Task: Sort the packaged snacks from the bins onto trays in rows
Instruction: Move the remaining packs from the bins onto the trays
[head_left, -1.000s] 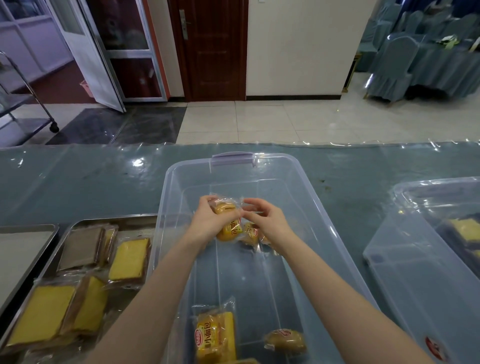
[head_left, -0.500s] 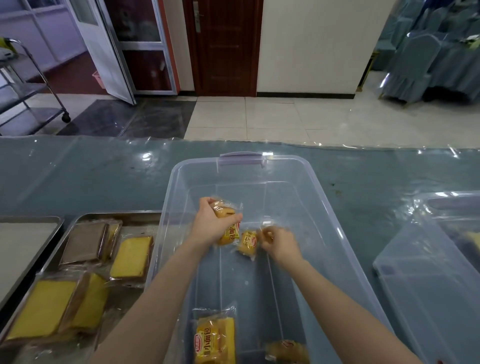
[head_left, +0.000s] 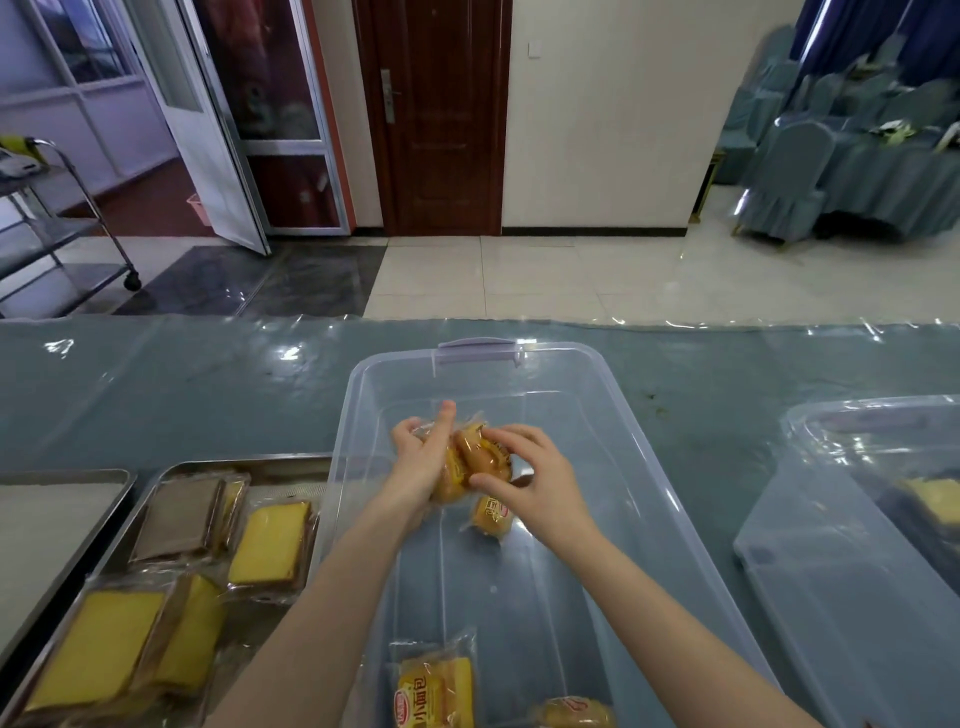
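Left hand and right hand together grip wrapped buns mid-way inside the bin, well apart from its walls.

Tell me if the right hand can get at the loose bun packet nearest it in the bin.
Probably, once freed: the packet lies uncovered close by the right hand, but that hand grips a bun held against the left hand.

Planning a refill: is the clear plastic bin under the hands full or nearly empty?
Nearly empty: the clear plastic bin shows mostly bare floor, only a few wrapped yellow buns.
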